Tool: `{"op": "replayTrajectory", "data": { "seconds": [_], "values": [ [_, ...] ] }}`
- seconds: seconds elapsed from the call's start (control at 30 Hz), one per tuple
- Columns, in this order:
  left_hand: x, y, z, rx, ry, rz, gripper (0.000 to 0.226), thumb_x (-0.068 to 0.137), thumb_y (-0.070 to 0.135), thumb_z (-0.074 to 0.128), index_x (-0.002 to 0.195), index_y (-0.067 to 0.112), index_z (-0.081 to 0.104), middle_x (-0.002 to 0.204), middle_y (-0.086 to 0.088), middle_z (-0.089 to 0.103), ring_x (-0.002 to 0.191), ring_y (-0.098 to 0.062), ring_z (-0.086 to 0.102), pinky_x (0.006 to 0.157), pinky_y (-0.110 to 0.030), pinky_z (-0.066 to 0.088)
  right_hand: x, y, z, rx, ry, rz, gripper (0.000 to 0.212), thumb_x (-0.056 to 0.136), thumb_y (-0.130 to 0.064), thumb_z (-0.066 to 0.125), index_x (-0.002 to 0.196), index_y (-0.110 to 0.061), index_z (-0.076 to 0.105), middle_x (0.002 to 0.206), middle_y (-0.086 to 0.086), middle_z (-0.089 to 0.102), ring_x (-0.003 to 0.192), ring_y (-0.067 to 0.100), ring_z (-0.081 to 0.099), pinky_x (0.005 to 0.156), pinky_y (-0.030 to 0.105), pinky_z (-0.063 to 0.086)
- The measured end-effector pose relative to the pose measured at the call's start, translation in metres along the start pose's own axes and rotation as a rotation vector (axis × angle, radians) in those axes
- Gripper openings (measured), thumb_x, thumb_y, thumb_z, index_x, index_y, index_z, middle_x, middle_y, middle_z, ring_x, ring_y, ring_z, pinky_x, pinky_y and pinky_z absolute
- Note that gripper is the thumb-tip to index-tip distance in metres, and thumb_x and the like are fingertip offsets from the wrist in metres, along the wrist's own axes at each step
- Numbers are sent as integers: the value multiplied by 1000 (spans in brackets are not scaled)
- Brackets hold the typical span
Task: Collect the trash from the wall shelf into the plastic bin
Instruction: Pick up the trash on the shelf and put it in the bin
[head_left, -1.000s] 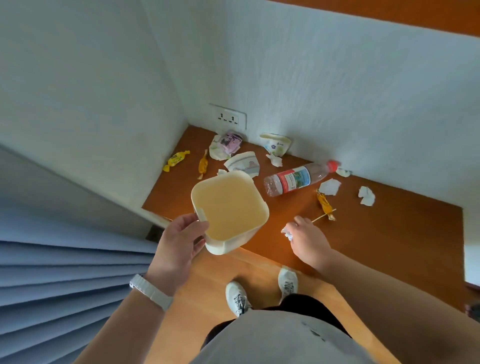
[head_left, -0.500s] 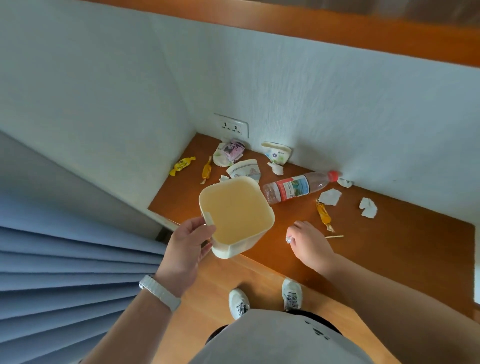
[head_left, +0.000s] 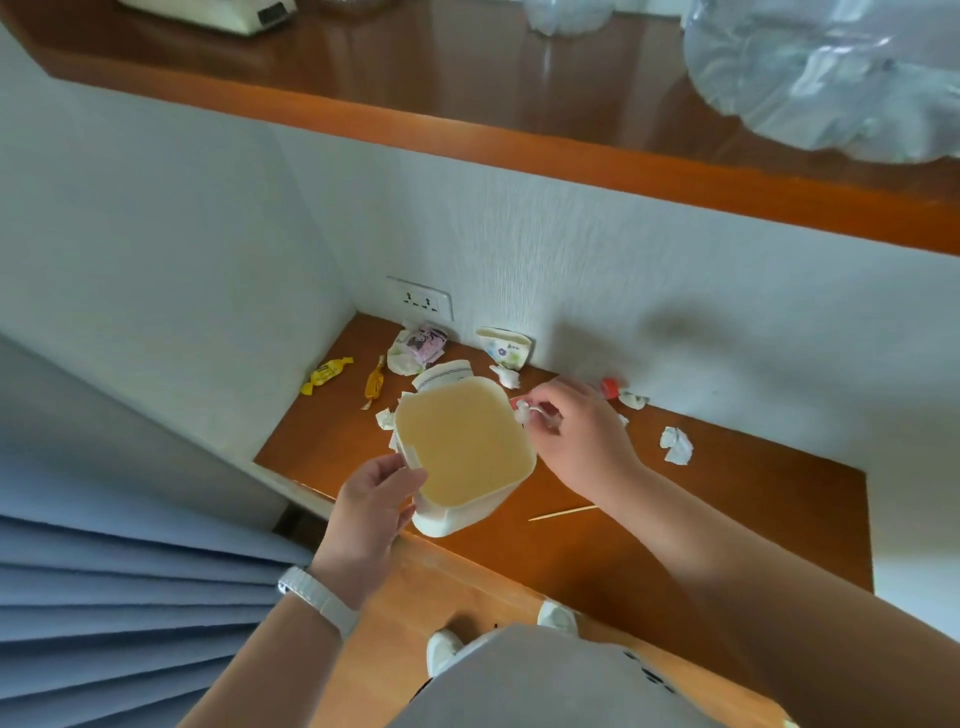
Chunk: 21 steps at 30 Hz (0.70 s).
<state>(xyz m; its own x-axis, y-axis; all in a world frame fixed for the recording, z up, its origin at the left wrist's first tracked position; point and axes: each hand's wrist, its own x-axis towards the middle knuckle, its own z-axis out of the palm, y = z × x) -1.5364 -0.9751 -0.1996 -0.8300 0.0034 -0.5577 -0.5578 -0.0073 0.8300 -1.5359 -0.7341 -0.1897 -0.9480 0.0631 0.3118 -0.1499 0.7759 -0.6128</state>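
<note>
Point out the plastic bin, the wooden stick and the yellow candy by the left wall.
plastic bin (head_left: 462, 447): head view, inside floor.
wooden stick (head_left: 562, 513): head view, mid-length.
yellow candy (head_left: 326, 375): head view, wrapper's middle.

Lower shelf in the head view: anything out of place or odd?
Yes: litter is strewn across the lower shelf: candy wrappers, crumpled paper scraps, a crushed paper cup by the wall, a thin wooden stick. The plastic bin looks empty.

Bright, soft daylight; faint wall shadows; wide-angle bending, slight blur.
</note>
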Motion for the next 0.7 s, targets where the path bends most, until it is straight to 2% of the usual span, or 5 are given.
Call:
{"op": "replayTrajectory", "data": {
  "seconds": [0.2,0.37,0.47,0.6,0.7],
  "values": [
    [2,2,12,5,-5,-37,13,94,16,67,107,18,69,86,7,80,99,-20,72,76,-29,53,11,-18,8,-23,-242,-138,20,89,-22,64,107,-13,68,103,-2,64,96,15,57,80,36,52],
    [2,6,5,7,2,-25,16,94,18,67,110,17,69,91,4,80,100,-22,72,77,-30,53,11,-15,10,-76,-364,-202,39,89,-45,53,120,-23,59,119,-9,57,113,13,49,95,32,41],
    [5,8,-3,-13,32,-24,17,94,17,67,110,17,70,91,4,80,101,-21,71,77,-29,53,12,-5,4,-74,-351,-199,47,88,-53,45,122,-23,57,121,-10,56,114,11,49,95,30,42],
    [9,8,-13,-12,32,-14,17,94,17,66,111,18,68,88,7,79,98,-17,71,73,-25,55,0,33,3,-129,-270,-116,35,90,-43,55,117,-22,61,117,-6,62,106,13,57,86,32,53],
    [10,5,-19,-15,31,-8,17,95,16,65,110,18,69,87,8,80,85,-9,75,75,-26,55,-20,75,17,-262,-404,31,33,91,-42,59,119,-24,60,121,-7,62,105,12,59,84,23,50]
  ]
}}
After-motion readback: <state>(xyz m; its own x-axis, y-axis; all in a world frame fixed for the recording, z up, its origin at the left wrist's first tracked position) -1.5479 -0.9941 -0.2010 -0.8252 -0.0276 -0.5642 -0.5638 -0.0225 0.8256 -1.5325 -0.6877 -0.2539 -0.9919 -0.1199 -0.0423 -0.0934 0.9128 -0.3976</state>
